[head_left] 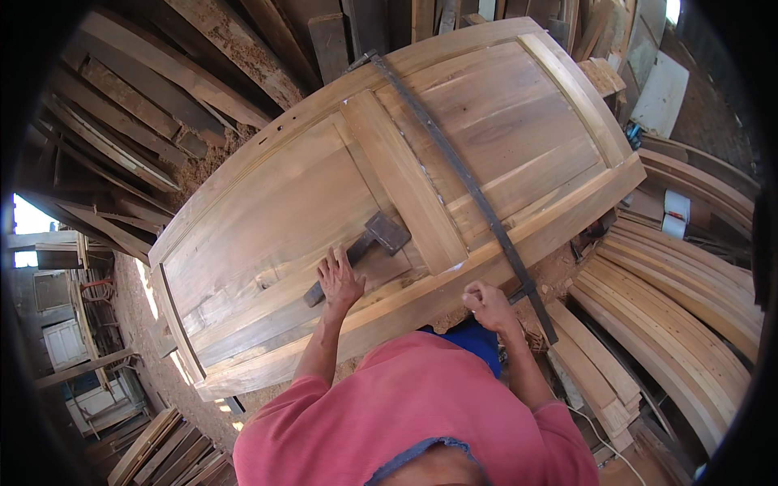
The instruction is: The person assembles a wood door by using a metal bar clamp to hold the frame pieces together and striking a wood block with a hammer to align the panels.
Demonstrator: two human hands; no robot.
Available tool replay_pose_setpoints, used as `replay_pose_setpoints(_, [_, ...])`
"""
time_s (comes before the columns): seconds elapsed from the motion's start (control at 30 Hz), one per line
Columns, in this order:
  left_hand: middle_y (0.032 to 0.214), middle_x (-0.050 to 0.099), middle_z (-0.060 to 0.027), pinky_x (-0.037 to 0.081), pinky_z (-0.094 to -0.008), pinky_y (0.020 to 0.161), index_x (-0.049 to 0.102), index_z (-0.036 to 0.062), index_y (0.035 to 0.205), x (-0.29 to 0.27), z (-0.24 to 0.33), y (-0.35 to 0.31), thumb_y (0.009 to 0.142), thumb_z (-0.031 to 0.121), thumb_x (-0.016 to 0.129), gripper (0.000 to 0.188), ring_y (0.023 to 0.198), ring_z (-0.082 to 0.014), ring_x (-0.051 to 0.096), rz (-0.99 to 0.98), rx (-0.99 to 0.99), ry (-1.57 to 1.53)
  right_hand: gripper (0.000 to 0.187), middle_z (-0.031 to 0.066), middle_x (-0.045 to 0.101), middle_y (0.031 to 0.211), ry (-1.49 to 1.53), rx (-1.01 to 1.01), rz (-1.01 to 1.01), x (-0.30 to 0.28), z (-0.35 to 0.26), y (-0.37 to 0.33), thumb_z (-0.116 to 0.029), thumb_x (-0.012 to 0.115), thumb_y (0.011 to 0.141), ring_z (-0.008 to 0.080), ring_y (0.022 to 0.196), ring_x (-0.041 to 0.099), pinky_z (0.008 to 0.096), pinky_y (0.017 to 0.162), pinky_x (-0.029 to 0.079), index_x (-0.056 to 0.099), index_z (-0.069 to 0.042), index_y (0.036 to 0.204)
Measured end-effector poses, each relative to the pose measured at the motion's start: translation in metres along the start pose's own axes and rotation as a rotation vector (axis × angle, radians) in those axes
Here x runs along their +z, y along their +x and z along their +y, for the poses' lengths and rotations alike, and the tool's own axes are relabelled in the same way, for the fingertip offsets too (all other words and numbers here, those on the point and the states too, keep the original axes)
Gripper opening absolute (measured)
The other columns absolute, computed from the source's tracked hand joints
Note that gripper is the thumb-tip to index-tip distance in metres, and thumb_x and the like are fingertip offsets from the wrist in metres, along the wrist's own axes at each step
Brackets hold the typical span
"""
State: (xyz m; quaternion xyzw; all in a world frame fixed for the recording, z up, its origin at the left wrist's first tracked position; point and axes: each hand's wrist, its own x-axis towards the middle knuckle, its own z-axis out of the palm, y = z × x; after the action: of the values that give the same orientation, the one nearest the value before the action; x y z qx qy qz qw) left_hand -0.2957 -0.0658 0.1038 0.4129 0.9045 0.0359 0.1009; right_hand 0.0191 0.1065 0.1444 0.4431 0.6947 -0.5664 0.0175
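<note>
The left hand (339, 279) lies over the handle of a dark mallet (389, 232), its fingers spread apart and its back turned up; the mallet's blocky head points away to the right, and the end of the handle shows on the other side of the hand; the right hand (493, 309) hangs just beyond the near edge of a wooden door (267, 215), its fingers curled in, though I cannot tell whether they pinch anything; it is near the lower end of a long dark clamp (462, 174), and whether they touch cannot be told.

The mallet rests on the door, left of a pale middle crosspiece (401, 182); the door lies face up in front of the person, slanting from the lower left to the upper right of the view; the clamp spans it from the far edge to the near one, right of the crosspiece, with its lower end reaching past the near edge; white specks show along the crosspiece's right side, and small dark holes mark the door's far rail.

Around this, curved-looking stacks of boards (664, 316) fill the right; rough planks (154, 65) crowd the upper left, with brown shavings (203, 170) among them; a pale sheet (660, 93) leans at the upper right.
</note>
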Motion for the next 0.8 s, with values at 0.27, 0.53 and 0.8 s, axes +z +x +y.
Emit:
replay_pose_setpoints(0.27, [0.114, 0.063, -0.0266, 0.05, -0.0498, 0.09, 0.048, 0.002, 0.129, -0.008, -0.063, 0.02, 0.077, 0.026, 0.072, 0.062, 0.104, -0.0434, 0.062, -0.475, 0.093, -0.373, 0.035, 0.011, 0.067, 0.083, 0.336, 0.061, -0.222, 0.176, -0.08, 0.109, -0.031, 0.066, 0.091, 0.0177, 0.078, 0.063, 0.0333, 0.072, 0.05, 0.067, 0.003, 0.099])
replay_pose_setpoints(0.53, [0.113, 0.06, -0.0296, 0.048, -0.0499, 0.093, 0.039, 0.0012, 0.138, -0.039, 0.002, 0.03, 0.084, 0.026, 0.07, 0.068, 0.105, -0.0447, 0.061, -0.433, 0.004, -0.979, 0.019, 0.0014, 0.062, 0.078, 0.453, -0.134, 0.104, 0.165, -0.119, 0.163, -0.019, 0.062, 0.095, 0.0096, 0.072, 0.055, 0.0315, 0.064, 0.047, 0.066, 0.0, 0.098])
replay_pose_setpoints(0.8, [0.153, 0.03, -0.0284, 0.017, -0.0578, 0.118, 0.034, -0.0029, 0.147, 0.03, 0.017, 0.194, 0.093, 0.043, 0.054, 0.073, 0.143, -0.0485, 0.023, 0.162, 0.194, -0.341, 0.013, 0.0063, 0.058, 0.072, 0.214, -0.098, 0.144, 0.027, -0.182, 0.31, -0.013, 0.054, 0.099, 0.0145, 0.053, 0.058, 0.0308, 0.048, 0.047, 0.051, 0.0, 0.101])
